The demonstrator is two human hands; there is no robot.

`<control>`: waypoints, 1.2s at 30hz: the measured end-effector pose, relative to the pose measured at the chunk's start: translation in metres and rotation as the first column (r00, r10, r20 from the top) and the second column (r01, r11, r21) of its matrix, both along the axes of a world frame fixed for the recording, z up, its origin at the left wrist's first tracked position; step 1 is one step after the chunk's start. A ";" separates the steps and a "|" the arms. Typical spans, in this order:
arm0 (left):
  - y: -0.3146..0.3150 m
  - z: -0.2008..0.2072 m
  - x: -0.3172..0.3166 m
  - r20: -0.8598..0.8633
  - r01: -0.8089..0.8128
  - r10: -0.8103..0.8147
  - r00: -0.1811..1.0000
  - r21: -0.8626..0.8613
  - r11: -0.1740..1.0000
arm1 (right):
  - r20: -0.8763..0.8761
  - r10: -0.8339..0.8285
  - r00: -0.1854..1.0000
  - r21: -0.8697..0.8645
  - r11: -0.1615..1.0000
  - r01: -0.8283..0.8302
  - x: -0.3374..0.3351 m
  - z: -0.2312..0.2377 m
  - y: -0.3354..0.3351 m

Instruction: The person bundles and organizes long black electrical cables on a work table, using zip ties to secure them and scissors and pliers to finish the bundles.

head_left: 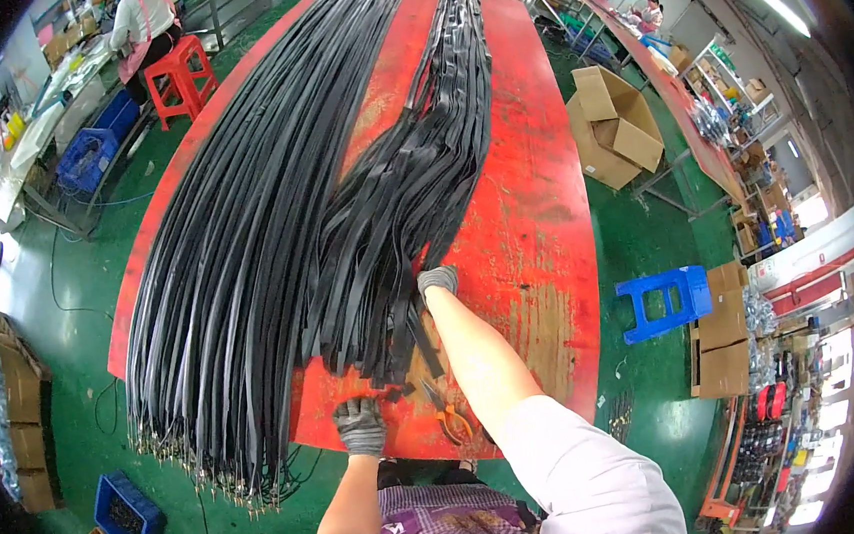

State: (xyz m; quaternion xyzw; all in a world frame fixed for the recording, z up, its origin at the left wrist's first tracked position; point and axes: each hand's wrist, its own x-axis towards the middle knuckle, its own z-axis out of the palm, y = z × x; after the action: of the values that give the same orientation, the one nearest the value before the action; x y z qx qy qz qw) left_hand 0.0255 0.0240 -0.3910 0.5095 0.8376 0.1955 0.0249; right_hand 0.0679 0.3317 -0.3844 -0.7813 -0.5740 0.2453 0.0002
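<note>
Long flat black strips (383, 220) lie in a loose bundle down the middle of a red table (534, 228), their near ends uneven. My right hand (437, 280), in a grey knit glove, touches the right edge of this bundle; its fingertips are lost against the black. My left hand (360, 426), gloved alike, rests by the table's front edge below the strip ends, fingers spread forward, with nothing visible in it. Small black scraps (397, 393) lie beside it. Pliers with orange handles (453, 424) lie between my forearms.
A thick row of black cables (234, 242) covers the table's left side, metal-tipped ends hanging over the front edge. A blue stool (665, 304) and an open carton (617, 127) stand right. A blue crate (129, 516) sits lower left. A person (145, 33) is by a red stool (180, 81).
</note>
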 end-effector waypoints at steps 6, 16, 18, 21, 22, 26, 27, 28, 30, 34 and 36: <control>0.006 0.003 0.000 -0.021 -0.002 0.003 1.000 0.052 0.999 | -0.530 -0.431 0.731 -0.077 0.883 0.464 0.033 -0.001 0.025; 0.001 -0.001 -0.001 -0.108 -0.016 0.014 0.994 -0.022 1.000 | -0.871 0.241 -0.429 0.052 0.913 0.405 0.168 0.255 0.049; 0.003 0.000 0.001 -0.111 -0.016 0.011 0.994 -0.041 0.999 | -0.765 0.276 -0.582 0.077 0.936 0.343 0.187 0.307 0.033; 0.004 0.001 0.003 -0.158 -0.029 0.027 0.987 -0.013 0.999 | -0.760 0.509 -0.404 0.402 0.857 0.322 0.215 0.322 0.021; 0.002 0.001 0.002 -0.168 -0.018 0.017 0.986 -0.008 1.000 | -0.759 0.510 -0.404 0.403 0.856 0.324 0.217 0.318 0.017; 0.001 0.001 0.001 -0.123 -0.040 0.032 0.992 -0.061 0.997 | -0.953 0.186 -0.237 0.106 0.943 0.317 0.226 0.281 0.007; 0.001 -0.002 0.002 -0.114 -0.037 0.029 0.993 -0.066 0.997 | -0.973 0.108 -0.202 0.030 0.935 0.353 0.229 0.268 0.004; 0.000 -0.002 0.003 -0.104 -0.035 0.027 0.994 -0.075 0.997 | -0.985 0.022 -0.170 -0.047 0.919 0.391 0.230 0.259 0.002; 0.003 -0.002 0.005 -0.138 -0.048 0.036 0.990 -0.080 0.996 | -0.984 -0.056 -0.169 -0.119 0.911 0.394 0.229 0.244 0.003; 0.002 -0.002 0.005 -0.131 -0.049 0.037 0.991 -0.088 0.995 | -0.982 -0.099 -0.163 -0.162 0.880 0.446 0.226 0.236 0.005; 0.003 -0.004 0.005 -0.130 -0.043 0.033 0.991 -0.079 0.996 | -0.990 -0.020 -0.140 -0.087 0.867 0.491 0.228 0.249 0.011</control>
State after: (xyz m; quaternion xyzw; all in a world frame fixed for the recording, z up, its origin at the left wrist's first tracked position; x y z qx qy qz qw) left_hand 0.0305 0.0266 -0.3947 0.5037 0.8542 0.1284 -0.0122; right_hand 0.2959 0.3431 -0.1351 -0.4332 -0.2472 0.6315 0.5936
